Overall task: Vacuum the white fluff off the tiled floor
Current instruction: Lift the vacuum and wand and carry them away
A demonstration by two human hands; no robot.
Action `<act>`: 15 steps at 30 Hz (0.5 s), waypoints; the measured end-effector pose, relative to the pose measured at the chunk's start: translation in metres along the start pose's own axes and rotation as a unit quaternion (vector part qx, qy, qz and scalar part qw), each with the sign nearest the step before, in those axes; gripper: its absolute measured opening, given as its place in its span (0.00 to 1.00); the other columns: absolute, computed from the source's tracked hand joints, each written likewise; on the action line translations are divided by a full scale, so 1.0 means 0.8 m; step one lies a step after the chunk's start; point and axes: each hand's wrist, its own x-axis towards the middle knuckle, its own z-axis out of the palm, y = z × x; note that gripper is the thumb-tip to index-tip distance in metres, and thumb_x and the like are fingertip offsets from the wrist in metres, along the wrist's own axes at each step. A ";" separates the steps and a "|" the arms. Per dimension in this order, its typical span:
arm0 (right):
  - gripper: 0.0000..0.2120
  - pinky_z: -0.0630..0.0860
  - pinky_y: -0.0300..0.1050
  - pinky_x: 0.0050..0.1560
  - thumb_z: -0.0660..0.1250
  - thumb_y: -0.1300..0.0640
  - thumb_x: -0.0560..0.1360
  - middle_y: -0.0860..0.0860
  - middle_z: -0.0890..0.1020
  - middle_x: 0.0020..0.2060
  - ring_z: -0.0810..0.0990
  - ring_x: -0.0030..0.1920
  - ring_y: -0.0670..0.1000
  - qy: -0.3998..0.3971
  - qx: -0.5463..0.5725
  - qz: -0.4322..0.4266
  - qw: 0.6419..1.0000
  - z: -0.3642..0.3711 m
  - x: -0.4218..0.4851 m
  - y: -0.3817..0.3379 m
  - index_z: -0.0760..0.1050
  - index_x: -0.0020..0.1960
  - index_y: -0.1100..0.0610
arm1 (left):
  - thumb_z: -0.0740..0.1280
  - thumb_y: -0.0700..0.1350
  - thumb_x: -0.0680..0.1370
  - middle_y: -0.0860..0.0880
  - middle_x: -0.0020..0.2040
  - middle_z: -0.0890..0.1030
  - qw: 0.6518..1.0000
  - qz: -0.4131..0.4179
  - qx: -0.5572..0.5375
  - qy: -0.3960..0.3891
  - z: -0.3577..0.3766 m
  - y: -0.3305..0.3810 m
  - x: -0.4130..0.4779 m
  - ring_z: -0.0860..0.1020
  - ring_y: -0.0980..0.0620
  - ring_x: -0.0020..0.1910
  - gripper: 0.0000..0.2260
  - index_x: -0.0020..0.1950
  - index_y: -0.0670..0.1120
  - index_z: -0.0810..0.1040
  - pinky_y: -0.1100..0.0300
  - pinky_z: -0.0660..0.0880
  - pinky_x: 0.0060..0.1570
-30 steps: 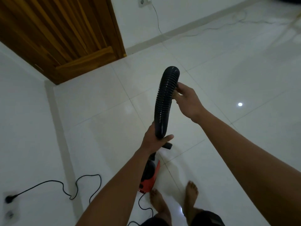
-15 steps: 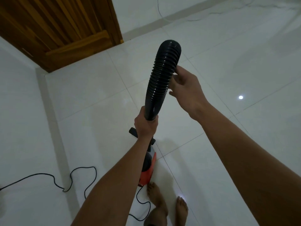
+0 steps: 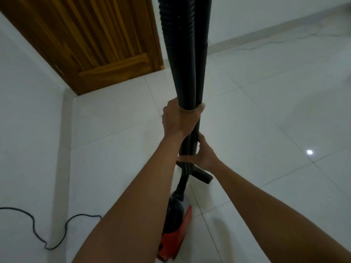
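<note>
The black ribbed vacuum hose (image 3: 182,54) has been raised and doubled; both runs are clasped by the left hand (image 3: 179,120), the right hand (image 3: 204,157) now wrapped round them just beneath. Cleaning is judged unstarted; no white fluff is seen on the glossy tiled floor (image 3: 266,111), no writing legible

Raised hose (image 3: 185,54) now doubled; right hand (image 3: 204,156) dropped below left hand (image 3: 178,120).

Left hand (image 3: 179,120) grips black bumpy hose (image 3: 187,54), folded double, running up past top edge. Right hand (image 3: 204,156) lower down, holds thin black tubes (image 3: 187,147). Red and black vacuum (image 3: 175,224) below hands. Black cord (image 3: 36,227) lies on white tiled floor (image 3: 266,111) at left. Brown wooden door (image 3: 95,35) in corner.
</note>
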 end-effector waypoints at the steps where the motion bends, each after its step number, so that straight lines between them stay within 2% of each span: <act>1: 0.63 0.75 0.44 0.60 0.80 0.28 0.49 0.44 0.75 0.68 0.76 0.66 0.49 0.033 0.020 -0.012 0.999 0.012 0.024 0.009 0.55 0.76 0.42 | 0.77 0.56 0.71 0.57 0.40 0.80 1.000 0.012 -0.003 0.006 0.004 -0.004 0.004 0.81 0.56 0.39 0.16 0.54 0.49 0.82 0.64 0.79 0.40; 3: 0.58 0.76 0.40 0.52 0.81 0.30 0.50 0.42 0.78 0.62 0.79 0.60 0.47 0.106 0.053 -0.049 0.992 0.036 0.058 0.031 0.57 0.73 0.40 | 0.76 0.56 0.71 0.57 0.41 0.80 0.999 0.042 -0.009 0.022 0.010 -0.016 0.009 0.81 0.57 0.40 0.18 0.56 0.49 0.82 0.66 0.76 0.37; 6: 0.55 0.79 0.43 0.52 0.79 0.26 0.49 0.40 0.80 0.58 0.81 0.54 0.43 0.177 0.093 -0.088 0.976 0.059 0.080 0.051 0.62 0.70 0.40 | 0.76 0.56 0.70 0.57 0.43 0.81 0.998 0.050 -0.021 0.031 0.007 -0.014 0.019 0.80 0.57 0.41 0.19 0.58 0.50 0.83 0.65 0.76 0.36; 7: 0.50 0.80 0.43 0.51 0.79 0.27 0.50 0.39 0.81 0.55 0.81 0.52 0.41 0.197 0.099 -0.113 0.969 0.069 0.082 0.060 0.66 0.66 0.41 | 0.76 0.56 0.69 0.57 0.44 0.82 0.998 0.051 -0.026 0.034 0.007 -0.019 0.017 0.81 0.57 0.41 0.20 0.58 0.51 0.83 0.64 0.77 0.38; 10: 0.35 0.81 0.41 0.49 0.81 0.38 0.57 0.38 0.82 0.49 0.82 0.49 0.41 0.240 0.111 -0.175 0.949 0.088 0.103 0.071 0.73 0.60 0.44 | 0.76 0.56 0.69 0.55 0.49 0.84 0.998 0.056 -0.025 0.029 0.008 -0.030 0.015 0.81 0.57 0.43 0.23 0.61 0.49 0.82 0.62 0.79 0.40; 12: 0.32 0.79 0.40 0.49 0.80 0.42 0.59 0.38 0.81 0.46 0.81 0.47 0.42 0.274 0.122 -0.192 0.934 0.095 0.106 0.071 0.74 0.59 0.47 | 0.76 0.54 0.70 0.53 0.50 0.83 0.997 0.062 -0.045 0.017 0.004 -0.031 0.003 0.82 0.55 0.45 0.24 0.63 0.47 0.80 0.58 0.82 0.46; 15: 0.29 0.80 0.44 0.49 0.77 0.44 0.59 0.38 0.79 0.44 0.81 0.46 0.46 0.294 0.128 -0.191 0.928 0.102 0.101 0.079 0.73 0.57 0.49 | 0.77 0.53 0.71 0.49 0.52 0.84 0.990 0.085 -0.107 -0.026 0.000 -0.046 -0.024 0.83 0.51 0.51 0.25 0.63 0.43 0.80 0.52 0.82 0.53</act>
